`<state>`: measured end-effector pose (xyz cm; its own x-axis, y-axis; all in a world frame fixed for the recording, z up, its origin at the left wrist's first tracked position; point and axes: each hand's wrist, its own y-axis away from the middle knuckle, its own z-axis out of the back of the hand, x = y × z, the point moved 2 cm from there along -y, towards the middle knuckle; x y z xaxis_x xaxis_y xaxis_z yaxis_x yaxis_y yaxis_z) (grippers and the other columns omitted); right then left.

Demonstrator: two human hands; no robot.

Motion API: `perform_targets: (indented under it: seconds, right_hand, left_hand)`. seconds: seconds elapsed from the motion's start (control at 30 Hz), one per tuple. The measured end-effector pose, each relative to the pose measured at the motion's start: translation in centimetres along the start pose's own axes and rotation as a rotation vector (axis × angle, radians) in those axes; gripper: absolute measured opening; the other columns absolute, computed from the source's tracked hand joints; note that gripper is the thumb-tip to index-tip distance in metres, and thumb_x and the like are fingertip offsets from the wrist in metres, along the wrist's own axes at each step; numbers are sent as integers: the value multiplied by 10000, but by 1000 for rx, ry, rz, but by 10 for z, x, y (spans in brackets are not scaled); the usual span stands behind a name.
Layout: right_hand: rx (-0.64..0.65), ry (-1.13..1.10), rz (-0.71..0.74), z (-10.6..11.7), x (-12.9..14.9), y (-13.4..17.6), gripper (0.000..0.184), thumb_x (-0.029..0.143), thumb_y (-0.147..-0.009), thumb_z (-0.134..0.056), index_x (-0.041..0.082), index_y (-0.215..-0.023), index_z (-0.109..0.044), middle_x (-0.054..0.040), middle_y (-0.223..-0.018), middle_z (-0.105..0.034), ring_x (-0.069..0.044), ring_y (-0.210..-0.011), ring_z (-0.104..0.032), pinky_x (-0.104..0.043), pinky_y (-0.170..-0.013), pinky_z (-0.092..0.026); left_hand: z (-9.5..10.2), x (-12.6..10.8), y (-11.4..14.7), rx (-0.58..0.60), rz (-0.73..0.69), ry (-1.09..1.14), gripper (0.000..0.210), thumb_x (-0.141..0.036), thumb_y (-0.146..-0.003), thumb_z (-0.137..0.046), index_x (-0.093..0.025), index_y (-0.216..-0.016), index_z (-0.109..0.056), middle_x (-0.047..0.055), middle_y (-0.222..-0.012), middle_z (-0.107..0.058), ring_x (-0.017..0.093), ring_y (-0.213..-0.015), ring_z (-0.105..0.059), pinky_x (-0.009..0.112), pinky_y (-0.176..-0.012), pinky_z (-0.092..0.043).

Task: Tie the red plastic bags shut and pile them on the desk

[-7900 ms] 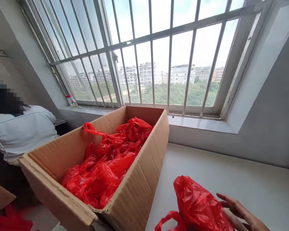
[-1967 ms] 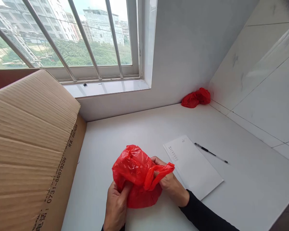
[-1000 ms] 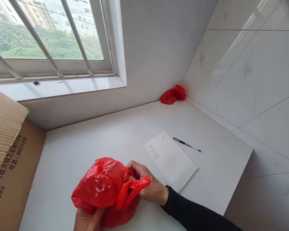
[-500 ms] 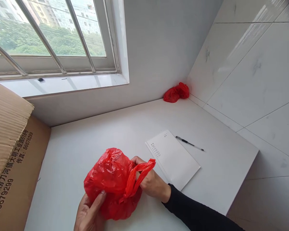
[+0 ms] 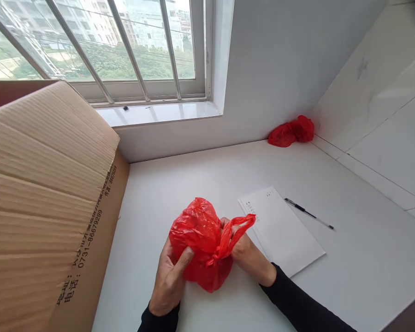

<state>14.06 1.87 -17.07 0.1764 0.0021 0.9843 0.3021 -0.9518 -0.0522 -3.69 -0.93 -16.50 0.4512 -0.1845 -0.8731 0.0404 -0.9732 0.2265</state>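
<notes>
A knotted red plastic bag [image 5: 200, 230] is held between my two hands above the white table [image 5: 180, 180]. My left hand [image 5: 171, 274] grips its left side, the thumb pressed on the front and the other fingers hidden behind. On the far right side, my right hand [image 5: 244, 249] is closed on the bag close to its looped handle, which covers most of the fingers. What the bag contains does not show through. Right of the hands lies a white booklet [image 5: 290, 230] with handwritten lines, and beside it a black pen [image 5: 307, 213].
An open cardboard box [image 5: 103, 221] stands on the left, its flap [image 5: 51, 152] leaning out toward the table. Another crumpled red bag [image 5: 290, 132] lies in the far right corner against the wall. Behind the table is a barred window [image 5: 138, 55] with a sill [image 5: 166, 113].
The view has swung left, so more of the cardboard box shows and everything sits further right. Both hands still hold the red bag, now turned slightly.
</notes>
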Motion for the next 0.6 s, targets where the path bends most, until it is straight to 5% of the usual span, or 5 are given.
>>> perform_targets:
  seconds: [0.17, 0.27, 0.4, 0.6]
  right_hand:
    - [9, 72, -31, -2, 0, 2, 194, 316, -987, -532, 242, -812, -570, -11, -780, -571, -172, -678, -496, -330, -664, -468]
    - [-48, -23, -82, -5, 0, 3, 170, 402, -975, -585, 245, -1006, -643, -41, -976, -657, -197, -838, -618, -348, -797, -524]
    - [-37, -155, -117, -8, -5, 1, 443, 425, -895, -725, 275, -1279, -561, -21, -937, -680, -187, -807, -657, -342, -810, -531]
    - [-19, -195, -82, -11, -4, -7, 328, 285, -888, -730, 237, -1182, -595, -34, -1034, -677, -157, -860, -645, -290, -813, -502]
  left_hand:
    - [-2, 2, 1, -21, 23, 11, 390, -358, -754, -855, -164, -1050, -692, 118, -1066, -771, 339, -1032, -718, 399, -887, -577]
    - [-1, 6, 0, -57, 16, 39, 425, -371, -755, -855, -160, -1090, -699, 113, -1070, -773, 324, -1018, -724, 391, -885, -578]
    - [0, 8, 0, -105, 28, 60, 440, -409, -735, -863, -153, -1059, -709, 99, -1025, -781, 330, -1001, -729, 393, -863, -592]
    - [17, 11, -4, -137, 36, -124, 598, -487, -674, -872, -187, -1150, -670, 95, -1118, -772, 363, -1045, -713, 364, -783, -625]
